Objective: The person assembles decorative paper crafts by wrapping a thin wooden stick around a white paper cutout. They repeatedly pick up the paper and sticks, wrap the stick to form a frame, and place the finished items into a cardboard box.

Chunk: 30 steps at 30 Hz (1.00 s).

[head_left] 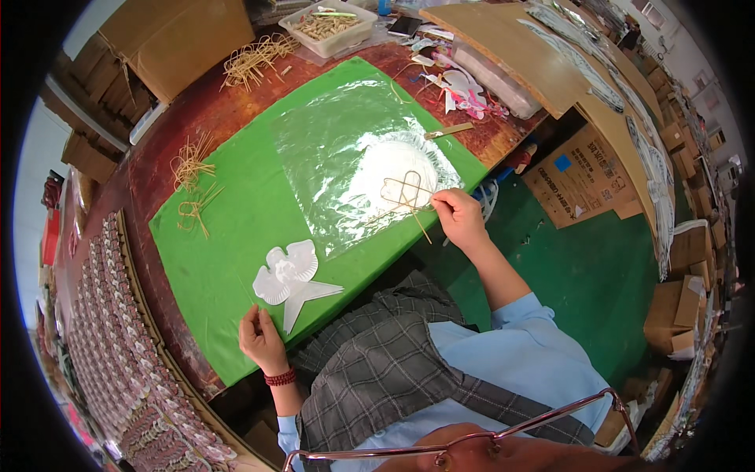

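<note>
My right hand (460, 219) pinches a thin bent bamboo-like frame (410, 191) with looped ends. It is held over a round white mass (385, 169), paste or powder, on a clear plastic sheet (311, 149). Whether the frame touches the white mass is hard to tell. Close to the near edge of the green cloth (216, 283), my left hand (262, 340) has thumb and fingers drawn together, and what they may hold is too small to make out. Just beyond it lies a white swallow-like cutout (288, 271) with scalloped wings and a forked tail.
More bent frames (191, 169) lie at the cloth's left edge, with another heap (255, 61) farther back. A white bin (329, 31) holds small pale pieces. A flat stick (449, 130) rests at the cloth's right. Rows of patterned pieces (118, 338) stand at left; cardboard (582, 177) leans at right.
</note>
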Each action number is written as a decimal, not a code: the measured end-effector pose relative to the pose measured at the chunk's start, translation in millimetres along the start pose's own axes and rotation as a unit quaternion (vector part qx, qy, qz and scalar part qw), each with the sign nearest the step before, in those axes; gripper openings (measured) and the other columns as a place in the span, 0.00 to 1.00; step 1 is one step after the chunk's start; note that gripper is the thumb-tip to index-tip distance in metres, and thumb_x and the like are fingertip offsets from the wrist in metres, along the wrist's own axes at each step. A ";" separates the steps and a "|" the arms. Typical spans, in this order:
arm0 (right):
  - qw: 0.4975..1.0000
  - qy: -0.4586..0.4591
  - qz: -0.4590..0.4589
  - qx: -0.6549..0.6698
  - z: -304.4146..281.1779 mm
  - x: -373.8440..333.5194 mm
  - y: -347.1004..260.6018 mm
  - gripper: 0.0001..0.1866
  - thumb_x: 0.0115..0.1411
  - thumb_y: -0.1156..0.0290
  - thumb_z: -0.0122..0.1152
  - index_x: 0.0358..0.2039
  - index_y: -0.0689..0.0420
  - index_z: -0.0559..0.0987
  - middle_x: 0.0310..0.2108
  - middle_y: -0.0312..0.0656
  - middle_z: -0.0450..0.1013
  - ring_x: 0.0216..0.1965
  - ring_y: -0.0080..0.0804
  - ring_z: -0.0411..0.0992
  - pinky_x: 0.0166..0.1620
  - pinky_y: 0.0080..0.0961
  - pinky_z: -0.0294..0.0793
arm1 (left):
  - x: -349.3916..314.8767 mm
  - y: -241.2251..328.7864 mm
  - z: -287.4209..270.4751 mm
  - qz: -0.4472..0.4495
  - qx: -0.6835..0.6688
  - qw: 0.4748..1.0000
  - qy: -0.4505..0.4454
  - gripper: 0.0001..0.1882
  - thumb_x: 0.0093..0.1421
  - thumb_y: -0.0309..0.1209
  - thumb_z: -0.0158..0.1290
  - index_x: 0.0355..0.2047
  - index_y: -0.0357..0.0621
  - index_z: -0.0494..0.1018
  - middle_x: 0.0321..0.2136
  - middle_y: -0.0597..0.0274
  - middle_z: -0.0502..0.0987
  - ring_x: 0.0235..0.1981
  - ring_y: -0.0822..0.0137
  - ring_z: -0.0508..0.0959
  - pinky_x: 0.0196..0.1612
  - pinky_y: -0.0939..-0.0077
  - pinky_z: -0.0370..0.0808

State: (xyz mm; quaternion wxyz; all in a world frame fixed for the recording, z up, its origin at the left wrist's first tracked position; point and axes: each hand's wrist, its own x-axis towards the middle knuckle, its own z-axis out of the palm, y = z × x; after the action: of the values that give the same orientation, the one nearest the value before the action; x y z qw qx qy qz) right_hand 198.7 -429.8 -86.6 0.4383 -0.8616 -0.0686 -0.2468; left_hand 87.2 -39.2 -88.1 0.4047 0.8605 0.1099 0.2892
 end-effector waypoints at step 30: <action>0.983 0.109 0.038 -0.141 -10.8 45.2 41.6 0.04 0.53 0.75 0.61 0.29 0.61 0.79 0.28 0.48 0.76 0.30 0.43 0.76 0.35 0.30 0.74 | 0.1 2.7 1.3 -0.003 0.019 1.000 -0.005 0.09 0.58 0.25 0.57 0.36 0.31 0.76 0.21 0.63 0.72 0.19 0.76 0.66 0.23 0.80 0.64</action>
State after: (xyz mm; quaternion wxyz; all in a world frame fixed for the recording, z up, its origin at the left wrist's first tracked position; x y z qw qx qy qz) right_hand 248.0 -468.0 -89.4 0.3267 -0.8845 0.0476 -0.3298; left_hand 87.9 -41.7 -86.6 0.3897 0.8692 0.1159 0.2815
